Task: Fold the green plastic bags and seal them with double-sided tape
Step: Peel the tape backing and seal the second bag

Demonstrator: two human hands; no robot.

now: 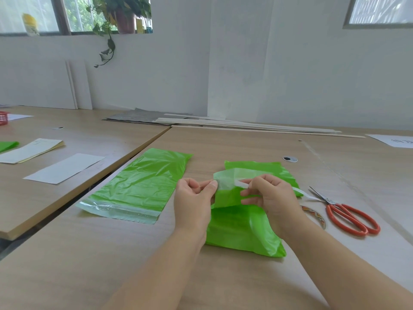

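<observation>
- A wide wooden table (111,253) fills the near half of the view, and all the work lies on it.
- A flat green bag (138,186) lies spread out left of centre, well apart from the hands. It is glossy and creased, with a pale, see-through flap at its near end. It looks neither folded nor sealed yet.
- A folded green bag (245,229) sits at near centre, doubled over into a thick, shiny packet, its pale flap lifted between the hands. The folding seems done, and the sealing appears to be under way.
- The left hand (194,195) pinches the left edge of that flap between thumb and forefinger, with the other fingers curled in.
- The right hand (270,195) pinches a white strip with its fingertips, just right of the flap.
- Orange-handled scissors (348,211) lie to the right, their blades slightly parted.
- A tape roll (312,214) rests just left of the scissors, partly hidden behind the right wrist.
- The white strip (242,183) is narrow and trails right towards the scissors. Whether it is tape or peeled backing cannot be told.
</observation>
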